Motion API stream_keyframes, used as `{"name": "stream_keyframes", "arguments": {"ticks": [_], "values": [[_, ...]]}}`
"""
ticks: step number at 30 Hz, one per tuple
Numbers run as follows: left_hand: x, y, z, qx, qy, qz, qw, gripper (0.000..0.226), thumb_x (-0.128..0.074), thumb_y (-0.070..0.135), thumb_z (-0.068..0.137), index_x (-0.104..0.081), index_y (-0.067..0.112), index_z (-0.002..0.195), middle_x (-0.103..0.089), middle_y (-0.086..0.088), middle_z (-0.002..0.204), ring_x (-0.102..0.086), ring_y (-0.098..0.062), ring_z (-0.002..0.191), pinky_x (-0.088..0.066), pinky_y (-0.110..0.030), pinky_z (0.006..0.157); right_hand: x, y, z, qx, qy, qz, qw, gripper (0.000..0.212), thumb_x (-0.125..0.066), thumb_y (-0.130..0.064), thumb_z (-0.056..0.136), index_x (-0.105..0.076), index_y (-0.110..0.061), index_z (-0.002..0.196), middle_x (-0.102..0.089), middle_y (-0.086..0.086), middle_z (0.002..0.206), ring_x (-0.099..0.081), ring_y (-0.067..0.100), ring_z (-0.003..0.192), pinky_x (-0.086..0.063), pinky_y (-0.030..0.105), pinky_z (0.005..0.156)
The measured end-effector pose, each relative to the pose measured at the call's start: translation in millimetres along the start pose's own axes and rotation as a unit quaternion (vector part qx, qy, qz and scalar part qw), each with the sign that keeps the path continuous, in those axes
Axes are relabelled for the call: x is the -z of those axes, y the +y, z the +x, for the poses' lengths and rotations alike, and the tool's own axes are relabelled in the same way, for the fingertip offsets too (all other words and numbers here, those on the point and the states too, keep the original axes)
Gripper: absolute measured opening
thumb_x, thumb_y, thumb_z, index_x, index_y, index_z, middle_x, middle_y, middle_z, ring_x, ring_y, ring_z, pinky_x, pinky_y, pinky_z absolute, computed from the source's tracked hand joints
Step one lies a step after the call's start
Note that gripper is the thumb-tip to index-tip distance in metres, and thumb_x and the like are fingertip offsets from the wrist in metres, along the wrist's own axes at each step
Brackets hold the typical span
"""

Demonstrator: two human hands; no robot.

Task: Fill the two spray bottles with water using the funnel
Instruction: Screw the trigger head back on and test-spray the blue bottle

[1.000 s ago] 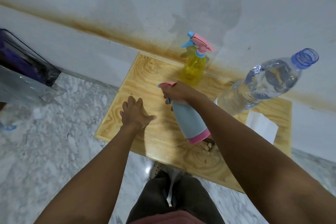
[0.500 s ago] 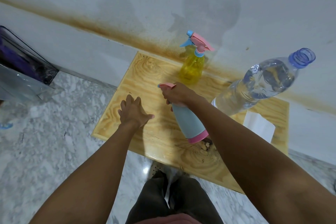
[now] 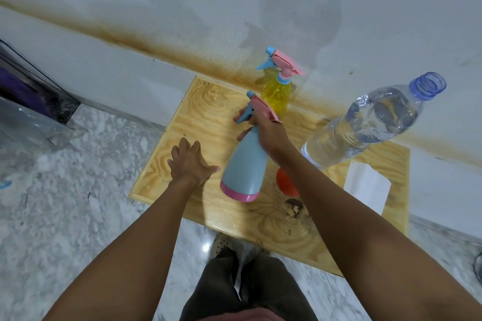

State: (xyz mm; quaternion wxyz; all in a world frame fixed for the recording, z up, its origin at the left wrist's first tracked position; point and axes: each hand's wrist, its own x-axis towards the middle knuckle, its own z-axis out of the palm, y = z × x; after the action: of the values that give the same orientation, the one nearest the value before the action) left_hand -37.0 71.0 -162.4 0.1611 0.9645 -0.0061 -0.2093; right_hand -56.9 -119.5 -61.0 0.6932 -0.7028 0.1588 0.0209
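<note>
blue spray bottle (image 3: 243, 164) shifted, funnel (image 3: 285, 181) uncovered | right hand (image 3: 268, 130) grips neck | left hand (image 3: 187, 164) spread flat

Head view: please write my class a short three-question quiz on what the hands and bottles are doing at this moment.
1. True or false: the clear water bottle has no cap on.
2. Which thing does the right hand grip? A. the yellow spray bottle B. the blue spray bottle C. the white paper
3. Short answer: what orange thing on the wooden table is partly hidden by the right forearm?

Key: 1 true. 2 B, gripped at its neck. 3 the funnel.
</note>
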Motion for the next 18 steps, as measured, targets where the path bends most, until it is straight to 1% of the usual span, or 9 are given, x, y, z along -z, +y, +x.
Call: {"name": "stream_keyframes", "arguments": {"ticks": [2,3,5,8,10,12,14,16,18], "values": [[0,1,-1,-0.001,0.002,-0.002,1.0,0.093,-0.079,0.061,0.068,-0.04,0.022,0.143,-0.016,-0.005,0.159,-0.017,-0.033,0.144,-0.029,-0.05,0.111,0,0,-2,0.05,0.01,-0.024,0.998,0.027,-0.046,-0.009,0.09,-0.066,-0.003,0.108,-0.07,0.01,0.096,-0.068,0.025,0.066,-0.06,0.042,0.059],[1,1,-2,-0.002,0.0,-0.003,1.0,0.093,-0.079,0.061,0.068,-0.04,0.022,0.143,-0.015,-0.005,0.159,-0.017,-0.033,0.144,-0.029,-0.05,0.111,0,1,-3,0.058,0.02,-0.017,0.998,0.029,-0.046,-0.011,0.089,-0.066,-0.002,0.108,-0.07,0.011,0.096,-0.067,0.024,0.064,-0.06,0.04,0.058],[1,1,-3,-0.002,-0.001,-0.009,1.0,0.092,-0.079,0.06,0.069,-0.04,0.022,0.143,-0.015,-0.004,0.159,-0.017,-0.032,0.144,-0.028,-0.049,0.111,0,1,-5,0.072,0.035,-0.024,0.996,0.026,-0.046,-0.014,0.091,-0.066,-0.006,0.105,-0.071,0.009,0.096,-0.066,0.021,0.058,-0.058,0.036,0.057],[2,1,-3,-0.003,-0.001,-0.009,1.0,0.091,-0.079,0.059,0.069,-0.041,0.022,0.143,-0.015,-0.004,0.158,-0.018,-0.032,0.143,-0.028,-0.049,0.11,-2,2,-8,0.076,0.042,-0.043,0.995,0.021,-0.045,-0.012,0.094,-0.065,-0.012,0.1,-0.071,0.007,0.097,-0.066,0.019,0.054,-0.058,0.035,0.058],[3,1,-4,-0.005,0.001,-0.01,1.0,0.091,-0.079,0.059,0.069,-0.041,0.021,0.143,-0.016,-0.005,0.158,-0.018,-0.032,0.143,-0.028,-0.049,0.11,-4,2,-8,0.068,0.028,-0.099,0.992,0.022,-0.048,-0.026,0.092,-0.067,-0.017,0.095,-0.073,-0.001,0.093,-0.069,0.02,0.056,-0.059,0.04,0.062],[3,1,-5,-0.007,-0.002,-0.011,1.0,0.091,-0.079,0.059,0.07,-0.04,0.021,0.143,-0.015,-0.005,0.159,-0.017,-0.032,0.143,-0.028,-0.049,0.11,-6,3,-5,0.015,-0.016,-0.179,0.984,0.029,-0.049,-0.04,0.088,-0.069,-0.02,0.094,-0.074,-0.007,0.09,-0.072,0.019,0.058,-0.06,0.044,0.071],[4,1,-5,-0.007,-0.004,-0.016,1.0,0.092,-0.079,0.059,0.07,-0.04,0.022,0.144,-0.015,-0.005,0.159,-0.017,-0.032,0.144,-0.028,-0.049,0.11,-7,2,2,-0.069,-0.049,-0.227,0.97,0.033,-0.051,-0.043,0.085,-0.07,-0.021,0.1,-0.074,-0.008,0.09,-0.074,0.019,0.061,-0.06,0.048,0.079],[4,1,-5,-0.007,-0.006,-0.018,1.0,0.092,-0.079,0.059,0.07,-0.04,0.022,0.144,-0.014,-0.004,0.159,-0.016,-0.032,0.144,-0.027,-0.048,0.111,-7,3,9,-0.158,-0.086,-0.268,0.947,0.041,-0.051,-0.045,0.083,-0.069,-0.024,0.113,-0.074,-0.005,0.085,-0.075,0.023,0.062,-0.062,0.046,0.079],[3,1,-5,-0.007,-0.008,-0.017,1.0,0.091,-0.079,0.059,0.07,-0.04,0.022,0.143,-0.013,-0.004,0.159,-0.016,-0.032,0.143,-0.027,-0.048,0.111,-8,1,13,-0.201,-0.106,-0.289,0.93,0.045,-0.05,-0.043,0.081,-0.067,-0.026,0.119,-0.075,0.0,0.083,-0.075,0.027,0.065,-0.063,0.046,0.078]]}}
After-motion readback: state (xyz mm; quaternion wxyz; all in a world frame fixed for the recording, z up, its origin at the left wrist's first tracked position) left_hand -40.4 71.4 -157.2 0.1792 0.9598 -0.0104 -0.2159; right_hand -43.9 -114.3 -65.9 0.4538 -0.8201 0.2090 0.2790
